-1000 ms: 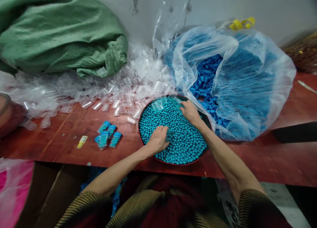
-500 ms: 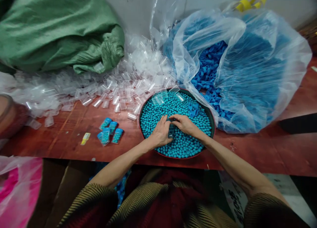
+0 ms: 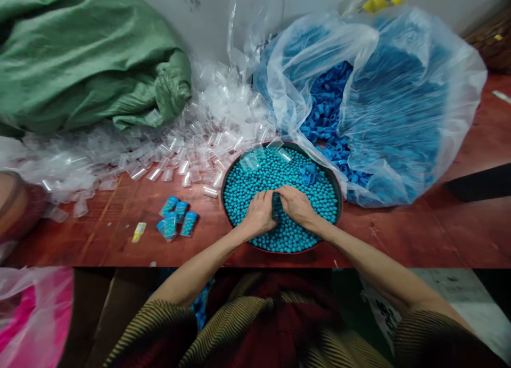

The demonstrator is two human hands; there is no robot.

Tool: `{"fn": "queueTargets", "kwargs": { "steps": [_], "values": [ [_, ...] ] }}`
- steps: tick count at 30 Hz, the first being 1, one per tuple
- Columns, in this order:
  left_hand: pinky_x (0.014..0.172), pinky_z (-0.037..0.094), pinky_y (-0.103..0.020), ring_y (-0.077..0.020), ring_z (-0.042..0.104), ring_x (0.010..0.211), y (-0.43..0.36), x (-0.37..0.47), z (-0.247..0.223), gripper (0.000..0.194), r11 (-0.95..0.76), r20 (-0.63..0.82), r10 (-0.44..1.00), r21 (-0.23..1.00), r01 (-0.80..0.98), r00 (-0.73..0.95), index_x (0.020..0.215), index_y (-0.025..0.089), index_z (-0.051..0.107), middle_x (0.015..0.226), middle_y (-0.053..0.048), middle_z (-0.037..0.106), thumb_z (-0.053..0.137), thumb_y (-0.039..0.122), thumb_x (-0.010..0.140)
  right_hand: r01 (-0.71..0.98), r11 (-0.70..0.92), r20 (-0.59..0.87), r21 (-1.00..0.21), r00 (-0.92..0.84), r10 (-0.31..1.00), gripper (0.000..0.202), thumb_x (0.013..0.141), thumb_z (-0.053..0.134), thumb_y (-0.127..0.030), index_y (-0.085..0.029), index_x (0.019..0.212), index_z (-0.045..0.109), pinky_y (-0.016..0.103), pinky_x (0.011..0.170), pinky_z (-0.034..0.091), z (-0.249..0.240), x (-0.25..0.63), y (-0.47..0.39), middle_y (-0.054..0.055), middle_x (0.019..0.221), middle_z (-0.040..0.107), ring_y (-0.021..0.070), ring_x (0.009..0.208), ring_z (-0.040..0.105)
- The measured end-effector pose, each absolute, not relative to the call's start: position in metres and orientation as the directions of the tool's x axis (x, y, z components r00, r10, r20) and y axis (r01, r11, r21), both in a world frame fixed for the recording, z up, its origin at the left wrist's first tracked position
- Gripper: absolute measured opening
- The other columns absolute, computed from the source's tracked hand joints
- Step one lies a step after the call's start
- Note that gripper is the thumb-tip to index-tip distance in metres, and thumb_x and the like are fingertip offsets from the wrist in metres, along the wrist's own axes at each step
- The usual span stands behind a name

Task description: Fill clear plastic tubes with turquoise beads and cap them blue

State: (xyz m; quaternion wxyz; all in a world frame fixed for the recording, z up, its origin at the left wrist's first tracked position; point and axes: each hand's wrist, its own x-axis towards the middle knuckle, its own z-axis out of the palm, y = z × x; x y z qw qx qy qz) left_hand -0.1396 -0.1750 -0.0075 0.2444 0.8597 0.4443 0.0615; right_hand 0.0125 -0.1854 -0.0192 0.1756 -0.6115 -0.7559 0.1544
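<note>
You are holding one small container (image 3: 276, 207) between two hands, one left hand (image 3: 259, 214) and one right hand (image 3: 297, 205). One basin (image 3: 339, 197) is holding blue beads (image 3: 293, 240), too many for you to count. Five filled containers (image 3: 189, 223) are lying in a group. Clear empties (image 3: 211, 191) are piling up past counting. One green sack (image 3: 96, 59), one clear bag (image 3: 399, 107) and one yellow-and-white tag (image 3: 139, 232) are lying on one table (image 3: 391, 245).

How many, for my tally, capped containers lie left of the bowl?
5: rear-left container, rear-right container, front-right container, front-middle container, leftmost, mostly hidden container.
</note>
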Motion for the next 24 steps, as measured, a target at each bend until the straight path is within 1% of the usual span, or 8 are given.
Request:
{"fn": "queueTargets", "kwargs": {
  "steps": [4,7,10,14,16,18,20,24],
  "values": [
    [0.103,0.036,-0.049,-0.0327,0.035,0.129,-0.172,-0.142,-0.012,0.092,-0.450,-0.117,0.790,0.554,0.700,0.601,0.136,0.013,0.019,0.137,-0.020,0.037,0.066,0.019,0.057,0.765,0.240,0.202,-0.598,-0.147,0.968,0.028,0.090,0.037,-0.015,-0.017,0.102,0.062,0.033,0.091,0.041,-0.017,0.012,-0.181,0.009,0.101,0.065,0.0198,0.098,0.056],
    [0.106,0.033,-0.048,-0.0329,0.031,0.133,-0.172,-0.146,-0.014,0.101,-0.410,-0.122,0.795,0.615,0.674,0.594,0.138,0.012,0.014,0.142,-0.021,0.030,0.070,0.021,0.055,0.698,0.137,0.124,-0.703,-0.069,0.990,0.023,0.088,0.040,-0.018,-0.017,0.098,0.061,0.030,0.085,0.044,-0.016,0.006,-0.182,0.007,0.097,0.066,0.0180,0.092,0.059],
    [0.106,0.033,-0.045,-0.0312,0.033,0.131,-0.174,-0.145,-0.012,0.097,-0.415,-0.108,0.803,0.603,0.681,0.586,0.136,0.012,0.018,0.140,-0.021,0.032,0.071,0.019,0.055,0.770,0.116,0.096,-0.627,-0.072,0.993,0.022,0.089,0.040,-0.018,-0.016,0.092,0.061,0.029,0.081,0.044,-0.017,0.000,-0.186,0.008,0.092,0.065,0.0185,0.087,0.058],
    [0.098,0.037,-0.048,-0.0328,0.040,0.123,-0.176,-0.138,-0.002,0.090,-0.387,-0.188,0.825,0.499,0.775,0.533,0.130,0.014,0.026,0.130,-0.018,0.042,0.074,0.021,0.055,0.915,0.237,0.104,-0.325,-0.215,0.971,0.025,0.088,0.035,-0.013,-0.016,0.087,0.060,0.030,0.073,0.041,-0.016,-0.006,-0.188,0.011,0.089,0.062,0.0216,0.084,0.053],
    [0.095,0.037,-0.049,-0.0336,0.043,0.118,-0.177,-0.134,0.002,0.086,-0.376,-0.239,0.829,0.431,0.820,0.506,0.128,0.014,0.029,0.125,-0.018,0.045,0.074,0.024,0.056,0.921,0.309,0.084,-0.237,-0.297,0.951,0.026,0.088,0.035,-0.012,-0.016,0.086,0.060,0.030,0.071,0.040,-0.013,-0.007,-0.187,0.012,0.087,0.061,0.0219,0.082,0.052],
    [0.095,0.037,-0.048,-0.0330,0.044,0.116,-0.178,-0.132,0.003,0.081,-0.391,-0.229,0.833,0.401,0.828,0.504,0.129,0.012,0.029,0.125,-0.018,0.046,0.070,0.026,0.060,0.907,0.354,0.092,-0.230,-0.341,0.935,0.026,0.089,0.034,-0.013,-0.016,0.085,0.060,0.030,0.072,0.040,-0.011,-0.004,-0.186,0.011,0.084,0.061,0.0213,0.081,0.052],
    [0.095,0.038,-0.046,-0.0312,0.045,0.115,-0.180,-0.134,0.001,0.073,-0.419,-0.172,0.839,0.400,0.815,0.516,0.131,0.011,0.028,0.124,-0.017,0.047,0.061,0.024,0.067,0.891,0.352,0.145,-0.286,-0.322,0.935,0.027,0.091,0.034,-0.017,-0.016,0.088,0.061,0.031,0.077,0.042,-0.011,0.001,-0.189,0.010,0.086,0.062,0.0212,0.084,0.053],
    [0.094,0.040,-0.043,-0.0297,0.046,0.113,-0.180,-0.148,0.002,0.071,-0.459,-0.084,0.849,0.371,0.807,0.522,0.133,0.013,0.028,0.123,-0.015,0.048,0.056,0.021,0.069,0.868,0.212,0.261,-0.449,-0.099,0.960,0.028,0.091,0.037,-0.025,-0.015,0.106,0.058,0.038,0.091,0.043,-0.023,0.024,-0.203,0.013,0.103,0.063,0.0236,0.101,0.055]
  ]
}}
